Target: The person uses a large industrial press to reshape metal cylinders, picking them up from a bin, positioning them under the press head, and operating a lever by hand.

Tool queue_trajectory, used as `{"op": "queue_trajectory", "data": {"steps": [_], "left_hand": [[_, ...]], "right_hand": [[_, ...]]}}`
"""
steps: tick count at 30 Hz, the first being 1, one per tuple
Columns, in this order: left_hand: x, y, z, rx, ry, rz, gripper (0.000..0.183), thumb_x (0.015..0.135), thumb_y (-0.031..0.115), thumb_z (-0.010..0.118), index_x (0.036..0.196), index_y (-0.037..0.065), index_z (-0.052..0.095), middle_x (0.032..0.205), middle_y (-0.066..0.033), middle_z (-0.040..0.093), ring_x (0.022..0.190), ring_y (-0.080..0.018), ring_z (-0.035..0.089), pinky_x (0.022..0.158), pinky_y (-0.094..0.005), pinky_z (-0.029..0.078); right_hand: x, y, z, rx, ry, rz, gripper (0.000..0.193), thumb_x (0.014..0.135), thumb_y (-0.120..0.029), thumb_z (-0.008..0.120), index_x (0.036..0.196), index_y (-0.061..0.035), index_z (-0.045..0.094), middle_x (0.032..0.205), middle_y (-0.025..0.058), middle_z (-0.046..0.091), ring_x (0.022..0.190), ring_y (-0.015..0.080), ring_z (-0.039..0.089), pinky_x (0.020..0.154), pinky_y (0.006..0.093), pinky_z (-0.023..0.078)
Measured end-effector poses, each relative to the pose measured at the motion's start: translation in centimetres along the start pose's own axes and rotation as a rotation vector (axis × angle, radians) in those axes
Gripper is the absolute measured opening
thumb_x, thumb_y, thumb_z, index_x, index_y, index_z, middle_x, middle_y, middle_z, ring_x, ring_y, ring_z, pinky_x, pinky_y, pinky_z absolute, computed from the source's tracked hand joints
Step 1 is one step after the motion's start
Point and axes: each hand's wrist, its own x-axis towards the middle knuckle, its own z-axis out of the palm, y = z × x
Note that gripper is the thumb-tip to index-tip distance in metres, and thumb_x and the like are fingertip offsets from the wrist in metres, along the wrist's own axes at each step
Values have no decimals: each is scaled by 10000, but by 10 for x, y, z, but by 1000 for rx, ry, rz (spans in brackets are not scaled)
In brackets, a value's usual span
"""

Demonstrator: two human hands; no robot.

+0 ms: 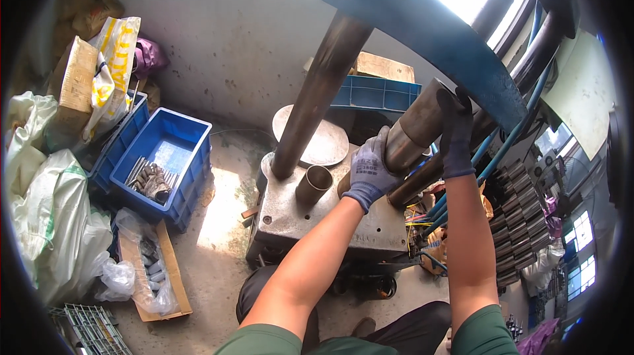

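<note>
A thick metal cylinder (422,114) stands tilted in the picture beneath the blue crosspiece of a press. My left hand (371,165), in a grey glove, closes around its lower part from the left. At its upper right side, my gloved right hand (456,127) curls its fingers over the upper end, in shadow. Where the cylinder's lower end rests is partly hidden by my left hand. Left of that hand, a short open metal tube (313,185) stands upright on the press's bed (284,213). Behind the tube lies a pale round plate (330,143).
A steel column (323,84) rises close to my left hand, under the blue crosspiece (436,25). Blue hoses (485,157) run beside my right arm. Blue bins (191,127), white sacks (59,216) and an open carton (181,289) sit left. Stacked metal cylinders (522,223) stand right.
</note>
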Motion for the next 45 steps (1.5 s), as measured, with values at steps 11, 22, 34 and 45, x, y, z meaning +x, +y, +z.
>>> {"op": "queue_trajectory", "data": {"steps": [11, 22, 34, 45], "left_hand": [[1, -1, 2, -3, 9, 6, 1065, 616, 422, 880, 1489, 72, 381, 1223, -200, 612, 1148, -388, 589, 1013, -495, 457], [-1, 23, -10, 27, -77, -92, 1056, 630, 346, 885, 1511, 83, 366, 1320, -219, 581, 1222, -398, 569, 1036, -462, 470], [-27, 1, -27, 126, 37, 72, 996, 720, 405, 891, 1490, 7, 399, 1392, -215, 521, 1272, -378, 521, 1089, -457, 428], [-75, -30, -72, 578, 130, -11, 969, 704, 404, 847, 1490, 60, 397, 1424, -192, 483, 1338, -382, 427, 1133, -489, 343]], "right_hand": [[-5, -13, 3, -141, -55, 36, 462, 924, -287, 737, 1247, 18, 608, 1228, 119, 645, 1143, 211, 601, 1024, 352, 459], [17, 43, -6, 66, -31, -70, 497, 760, -232, 893, 1162, -29, 682, 1113, 72, 724, 1004, 194, 681, 906, 306, 520], [-185, -131, -148, -655, -471, 138, 321, 884, -204, 726, 1142, -18, 682, 1044, 129, 695, 1033, 260, 657, 931, 385, 503], [-291, -168, -337, -1116, -801, 366, 391, 844, -253, 693, 1175, -45, 682, 1181, 152, 687, 1076, 347, 665, 929, 431, 536]]}}
